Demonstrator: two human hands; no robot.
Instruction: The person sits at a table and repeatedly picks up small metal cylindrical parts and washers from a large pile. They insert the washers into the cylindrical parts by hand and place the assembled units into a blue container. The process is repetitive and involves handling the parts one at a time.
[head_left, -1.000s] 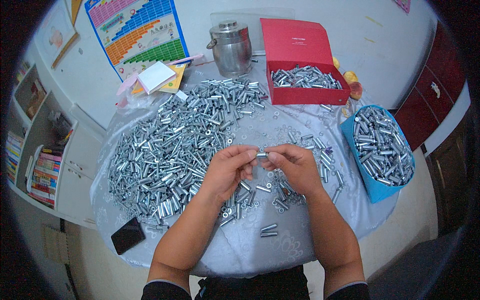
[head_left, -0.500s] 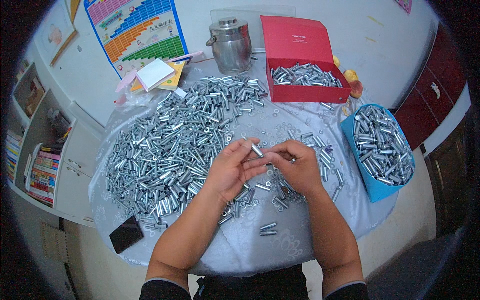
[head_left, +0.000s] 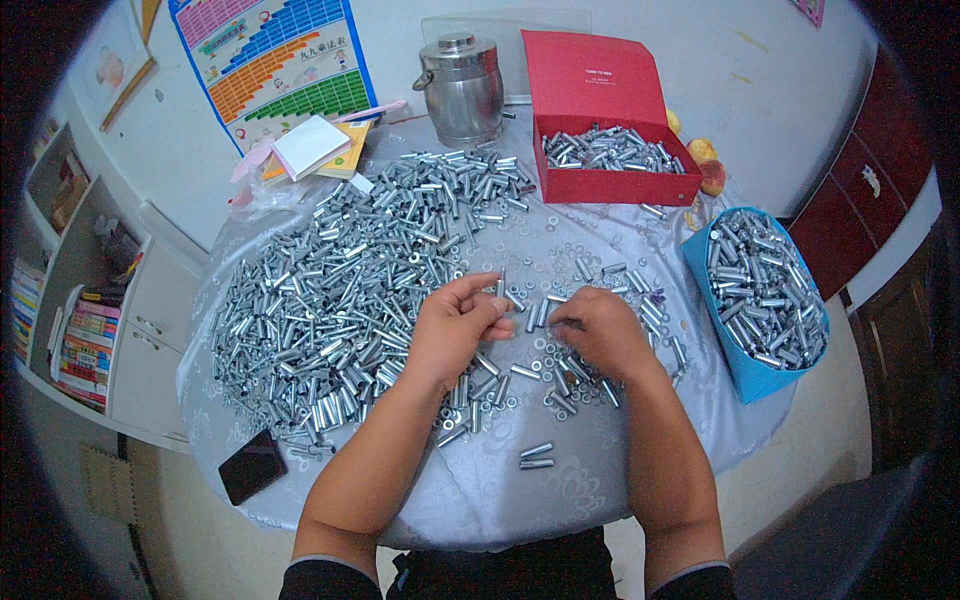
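My left hand (head_left: 455, 328) pinches a short, shiny metal sleeve (head_left: 502, 284) upright between thumb and index finger. To its right, my right hand (head_left: 605, 328) is low over the table with fingers drawn together; whatever is in them is hidden. Just left of the right fingertips are a few loose metal sleeves (head_left: 537, 316). Small washers (head_left: 548, 362) lie scattered below and around the hands. A large heap of metal sleeves and bolts (head_left: 340, 290) spreads across the table on the left, reaching up to my left hand.
An open red box (head_left: 620, 188) full of metal pieces stands at the back. On the right is a blue fabric bin (head_left: 722, 335), also filled. A steel pot (head_left: 462, 95), notebooks (head_left: 312, 150) and a black phone (head_left: 252, 468) sit on the cloth-covered table (head_left: 470, 510).
My hands have moved apart. The right one has shifted right and down toward the loose sleeves, and the piece in my left hand has turned from slanted to upright.
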